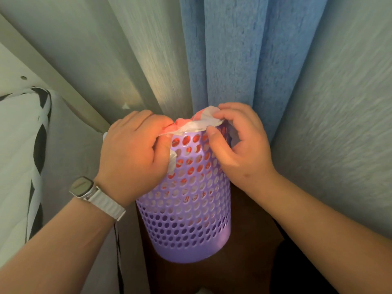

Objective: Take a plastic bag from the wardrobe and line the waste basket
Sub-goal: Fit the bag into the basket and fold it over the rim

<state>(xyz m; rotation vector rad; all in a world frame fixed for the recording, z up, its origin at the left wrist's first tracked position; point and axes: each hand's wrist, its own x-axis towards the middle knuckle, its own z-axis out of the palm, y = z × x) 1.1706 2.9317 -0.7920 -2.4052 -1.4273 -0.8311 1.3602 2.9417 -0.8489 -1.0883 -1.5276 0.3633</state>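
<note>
Both hands are at the rim! The left hand (133, 149) grips the plastic bag (197, 124) on its side, and the right hand (239, 145) pinches it opposite. The waste basket (186, 209) stands upright against the curtain (244, 49), mouth between the 2 hands and equally near both. The bag's body shows through the holes. The edge looks set to fold outward and down.

A pale grey-green ribbed fabric curtain (127, 49) hangs beside a blue textured curtain (244, 49), their folds touching. At left, a white cushion with black pattern (19, 145) sits under a cream wooden board (53, 71). Dark brown floor (254, 251) lies below.
</note>
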